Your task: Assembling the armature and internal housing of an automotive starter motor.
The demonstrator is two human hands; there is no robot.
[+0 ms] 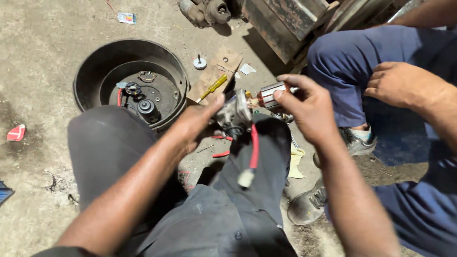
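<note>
The person sits on the ground with both knees up, and the left hand (197, 121) is closed around a grey metal housing (234, 115), the thumb lying over its top. Just to the right of those fingers, the right hand (307, 109) pinches the copper-coloured armature (270, 94) between thumb and fingertips, and this part goes into the housing, so the two pieces touch. Below the left fingers a red cable (254, 145) hangs down from the housing and ends in a pale connector (246, 178) over the dark trousers. Beyond the left fingers stands a round black tub (90, 71) with small parts inside, and beside it a yellow-handled screwdriver (213, 87) lies on a piece of cardboard (228, 66). Far above the fingers, on the dusty floor, lies a small flat packet (126, 18), rectangular, white with blue and red. At the right, another person's hand (395, 83) rests on a blue knee.
</note>
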